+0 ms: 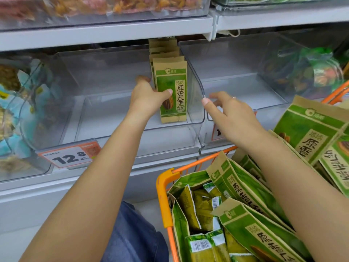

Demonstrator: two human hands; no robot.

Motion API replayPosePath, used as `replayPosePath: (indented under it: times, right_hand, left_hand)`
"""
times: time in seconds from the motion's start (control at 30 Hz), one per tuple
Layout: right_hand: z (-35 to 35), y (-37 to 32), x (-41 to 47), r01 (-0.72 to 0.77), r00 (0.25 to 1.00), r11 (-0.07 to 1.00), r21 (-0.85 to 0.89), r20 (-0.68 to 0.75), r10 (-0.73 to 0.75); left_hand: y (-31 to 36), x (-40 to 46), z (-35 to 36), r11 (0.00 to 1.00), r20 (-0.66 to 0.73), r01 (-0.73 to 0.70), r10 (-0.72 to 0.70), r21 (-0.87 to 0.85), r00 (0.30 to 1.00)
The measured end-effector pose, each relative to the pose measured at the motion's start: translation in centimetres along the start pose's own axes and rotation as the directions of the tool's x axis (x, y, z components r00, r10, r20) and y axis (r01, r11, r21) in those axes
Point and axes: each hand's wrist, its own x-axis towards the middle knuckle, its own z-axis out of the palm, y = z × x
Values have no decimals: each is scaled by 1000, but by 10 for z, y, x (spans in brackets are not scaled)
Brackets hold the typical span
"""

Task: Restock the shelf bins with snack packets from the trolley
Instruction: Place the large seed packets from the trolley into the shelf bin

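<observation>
The snack packets (171, 89) stand upright in a row, long axis vertical, printed green-and-brown fronts facing out toward the aisle, the row running back into the clear shelf bin (105, 118) along its right wall. The left hand (149, 97) holds the front packets, thumb pressed across the face of the nearest one and the fingers curled round behind the row. Just to the right of that hand, past the bin's clear side wall, the right hand (230, 114) hovers with fingers loosely spread and holding nothing, its thumb tip at the curved front corner of the wall; whether it touches the plastic cannot be told.

Below the right forearm sits the orange trolley (164, 195), filled with more packets (251, 220) of the same kind, lying tilted and stacked at various angles, some showing barcodes.

Under the left forearm a price tag (69, 156) reading 12.8 is clipped to the grey shelf edge (113, 163). Left of the left hand, a neighbouring bin (20, 110) holds blue-wrapped goods; right of the right hand is another clear bin (251, 86), and beyond it one with green wrapped items (311, 70). Above both hands an upper shelf (105, 33) carries bins of orange and pink sweets (85, 6).
</observation>
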Motion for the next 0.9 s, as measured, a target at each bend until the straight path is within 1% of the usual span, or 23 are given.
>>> replayPosePath:
  times: [0.1, 0.17, 0.2, 0.23, 0.3, 0.37, 0.43, 0.47, 0.53, 0.57, 0.63, 0.73, 0.77, 0.8, 0.83, 0.87, 0.9]
  right_hand:
    - [-22, -7, -6, 12, 997, 1000, -19, -76, -14]
    - [-40, -16, -16, 21, 998, 998, -62, -61, -24]
    - [-48, -21, -23, 27, 1000, 992, -121, -5, -28]
    - [-56, -26, -32, 43, 996, 980, -195, 80, -28]
    - [-64, -35, -49, 91, 964, 940, -329, 266, -1]
    - [-64, -40, -63, 149, 925, 886, -439, 379, 32]
    - [-63, -40, -71, 200, 904, 825, -529, 425, 54]
    - [-62, -40, -74, 217, 896, 812, -542, 441, 55]
    - [-62, -37, -76, 228, 886, 830, -509, 461, 40]
    - [-62, -36, -76, 224, 892, 847, -481, 452, 21]
    - [-68, -35, -73, 182, 921, 901, -394, 389, -16]
    - [-87, -40, -68, 96, 967, 980, -175, 250, -50]
    - [-93, -42, -66, 85, 980, 993, -85, 187, -68]
    - [-99, -44, -64, 84, 989, 996, 17, 124, -85]
    - [-103, -46, -61, 92, 993, 988, 128, 66, -101]
    - [-105, -46, -57, 103, 994, 970, 220, 14, -109]
    - [-105, -46, -52, 114, 993, 955, 274, -36, -108]
  left_hand:
    - [-2, -4, -14, 999, -53, -35, 37, 38, 998]
    - [-2, -12, -23, 990, -140, -130, 137, 58, 981]
    - [-2, -18, -26, 977, -190, -208, 214, 47, 958]
    - [-2, -25, -29, 954, -235, -299, 295, 21, 926]
    - [0, -41, -29, 893, -276, -449, 424, -31, 862]
    - [0, -55, -26, 850, -248, -523, 494, -64, 833]
    - [1, -65, -20, 831, -206, -549, 524, -89, 826]
    - [2, -69, -18, 826, -182, -556, 534, -98, 826]
    - [3, -75, -13, 822, -121, -556, 544, -121, 830]
    - [3, -78, -12, 824, -83, -549, 543, -142, 836]
    - [7, -85, -12, 825, -6, -520, 532, -223, 847]
    - [13, -91, -13, 817, 105, -424, 497, -390, 861]
    - [16, -94, -13, 820, 158, -356, 464, -448, 871]
    - [19, -95, -14, 818, 227, -256, 418, -515, 879]
    - [21, -96, -14, 799, 326, -119, 369, -589, 870]
    - [23, -96, -15, 763, 428, 24, 335, -646, 839]
    - [24, -96, -15, 729, 494, 120, 323, -674, 807]
